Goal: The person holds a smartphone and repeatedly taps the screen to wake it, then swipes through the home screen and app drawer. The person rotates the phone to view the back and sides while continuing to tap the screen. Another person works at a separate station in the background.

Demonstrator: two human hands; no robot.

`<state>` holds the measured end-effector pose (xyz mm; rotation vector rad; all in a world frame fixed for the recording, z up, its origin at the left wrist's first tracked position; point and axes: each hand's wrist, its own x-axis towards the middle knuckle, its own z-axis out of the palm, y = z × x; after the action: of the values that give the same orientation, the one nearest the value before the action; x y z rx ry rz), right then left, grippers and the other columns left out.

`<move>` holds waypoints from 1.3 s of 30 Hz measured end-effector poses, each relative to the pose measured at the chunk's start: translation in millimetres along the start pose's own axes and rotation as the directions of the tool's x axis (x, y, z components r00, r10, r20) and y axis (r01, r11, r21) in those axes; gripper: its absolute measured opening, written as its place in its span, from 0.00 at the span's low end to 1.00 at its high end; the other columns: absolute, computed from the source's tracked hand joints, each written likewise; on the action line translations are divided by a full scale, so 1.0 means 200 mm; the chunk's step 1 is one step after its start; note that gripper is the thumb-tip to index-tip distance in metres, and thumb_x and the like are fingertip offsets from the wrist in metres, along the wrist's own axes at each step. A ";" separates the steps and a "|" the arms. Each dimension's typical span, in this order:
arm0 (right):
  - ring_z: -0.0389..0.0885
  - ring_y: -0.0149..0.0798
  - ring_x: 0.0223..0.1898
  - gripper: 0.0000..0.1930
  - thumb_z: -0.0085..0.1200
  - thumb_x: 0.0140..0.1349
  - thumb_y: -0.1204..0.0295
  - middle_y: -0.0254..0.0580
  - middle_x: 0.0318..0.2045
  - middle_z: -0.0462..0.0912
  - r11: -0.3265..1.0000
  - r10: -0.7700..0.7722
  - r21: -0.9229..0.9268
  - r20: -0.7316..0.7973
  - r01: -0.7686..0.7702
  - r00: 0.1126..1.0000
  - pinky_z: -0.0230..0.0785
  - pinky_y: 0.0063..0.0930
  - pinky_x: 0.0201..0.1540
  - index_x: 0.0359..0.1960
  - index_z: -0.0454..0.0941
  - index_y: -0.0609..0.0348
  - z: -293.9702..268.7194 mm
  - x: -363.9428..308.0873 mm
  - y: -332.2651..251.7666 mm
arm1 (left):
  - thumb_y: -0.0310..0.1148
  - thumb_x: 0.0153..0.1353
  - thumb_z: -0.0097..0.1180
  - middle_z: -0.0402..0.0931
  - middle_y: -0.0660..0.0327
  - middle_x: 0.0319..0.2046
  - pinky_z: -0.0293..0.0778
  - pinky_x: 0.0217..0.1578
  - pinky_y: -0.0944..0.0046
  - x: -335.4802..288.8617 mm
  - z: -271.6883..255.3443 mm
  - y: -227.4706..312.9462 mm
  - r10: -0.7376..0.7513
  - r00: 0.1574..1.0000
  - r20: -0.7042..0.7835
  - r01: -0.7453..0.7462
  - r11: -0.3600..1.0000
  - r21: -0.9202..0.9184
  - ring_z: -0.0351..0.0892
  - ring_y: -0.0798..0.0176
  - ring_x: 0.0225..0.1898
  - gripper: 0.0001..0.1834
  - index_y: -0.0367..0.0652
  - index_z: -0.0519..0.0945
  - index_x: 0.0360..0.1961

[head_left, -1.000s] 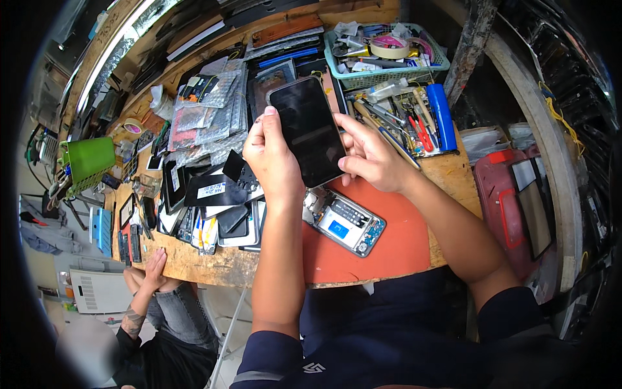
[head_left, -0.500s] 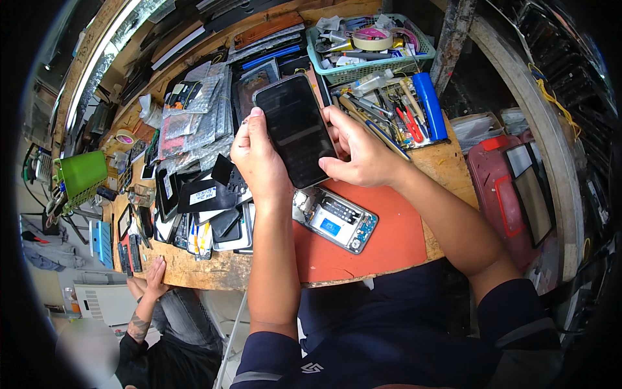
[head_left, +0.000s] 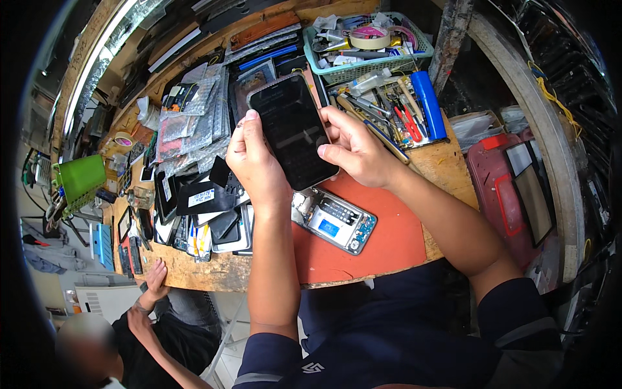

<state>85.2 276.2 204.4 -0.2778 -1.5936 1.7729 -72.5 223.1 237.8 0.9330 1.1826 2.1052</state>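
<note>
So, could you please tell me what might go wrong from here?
If the left hand or right hand slipped, the black-screened phone might drop onto the opened phone on the red mat, perhaps damaging its exposed board. The left forearm is close to the piled parts, so it might nudge some loose.

The place looks like a phone repair workshop: on a worn wooden bench (head_left: 447,165), a black-screened handset (head_left: 291,123) is held near an opened phone (head_left: 328,216) with exposed circuitry. Bubble-wrapped packets (head_left: 191,133), red-handled pliers (head_left: 407,123), piled device parts (head_left: 225,225) and a supply-filled mesh basket (head_left: 363,72) crowd the worktop.
</note>
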 end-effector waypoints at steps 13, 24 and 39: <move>0.81 0.29 0.46 0.26 0.53 0.61 0.82 0.43 0.48 0.81 1.000 0.005 -0.017 -0.016 -0.005 1.000 0.76 0.27 0.46 0.61 0.64 0.61 0.01 -0.02 -0.03 | 0.34 0.76 0.52 0.81 0.67 0.32 0.71 0.35 0.74 0.00 -0.01 0.00 0.005 1.000 0.008 -0.004 0.999 -0.035 0.74 0.77 0.31 0.14 0.38 0.81 0.34; 0.75 0.28 0.46 0.29 0.60 0.63 0.76 0.39 0.46 0.77 0.951 -0.175 -0.275 -0.099 0.142 0.980 0.71 0.27 0.46 0.64 0.62 0.67 0.06 0.00 0.02 | 0.32 0.76 0.52 0.77 0.70 0.31 0.66 0.34 0.75 -0.02 0.02 -0.03 -0.008 1.000 -0.019 0.007 0.999 -0.044 0.69 0.80 0.31 0.11 0.39 0.82 0.36; 0.73 0.37 0.60 0.35 0.63 0.61 0.76 0.48 0.58 0.73 0.905 -0.293 -0.344 -0.081 0.249 0.953 0.66 0.33 0.65 0.67 0.59 0.68 0.05 0.01 0.08 | 0.31 0.76 0.51 0.78 0.68 0.35 0.70 0.39 0.75 -0.02 0.02 -0.03 0.006 1.000 0.029 -0.002 0.992 -0.127 0.73 0.78 0.36 0.12 0.37 0.81 0.35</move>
<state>71.5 269.8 191.6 -0.3054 -1.7363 1.2482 -66.2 224.5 232.4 0.9057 1.0199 2.1347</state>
